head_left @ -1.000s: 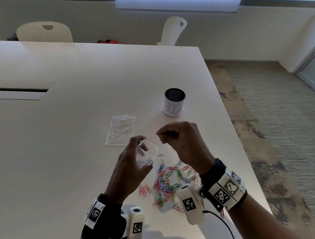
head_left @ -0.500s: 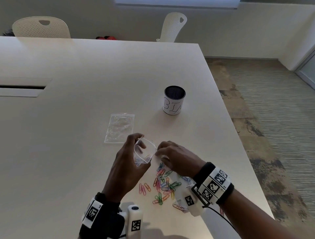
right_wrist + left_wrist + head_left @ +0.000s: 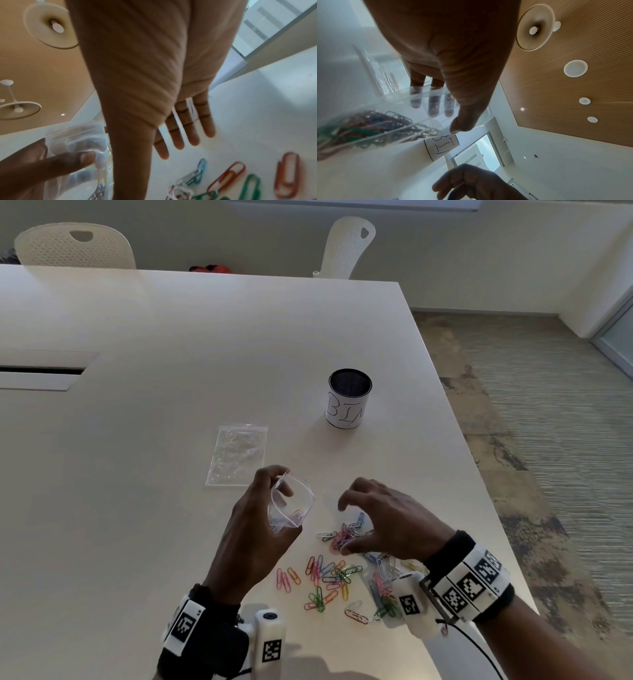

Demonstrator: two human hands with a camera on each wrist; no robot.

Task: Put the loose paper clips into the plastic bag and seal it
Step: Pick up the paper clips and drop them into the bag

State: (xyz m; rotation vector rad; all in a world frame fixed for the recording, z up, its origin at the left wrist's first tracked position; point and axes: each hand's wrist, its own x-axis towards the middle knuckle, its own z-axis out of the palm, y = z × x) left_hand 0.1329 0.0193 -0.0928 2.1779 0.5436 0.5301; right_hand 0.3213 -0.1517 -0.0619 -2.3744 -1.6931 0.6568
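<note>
My left hand grips a small clear plastic bag by its mouth and holds it open just above the table. Several coloured clips lie inside it, seen in the left wrist view, where my fingers show through the plastic. Loose coloured paper clips are scattered on the white table in front of me. My right hand hovers over the far end of that pile, fingers spread and holding nothing. Orange and green clips lie right under it.
A second flat clear bag lies on the table beyond my left hand. A mesh cup labelled BIN stands further back on the right. The table's right edge runs close to my right arm. Two white chairs stand at the far side.
My right hand was raised with pinched fingers, went to the bag's mouth, and has now moved right and down over the clip pile with fingers spread. My left hand still holds the bag.
</note>
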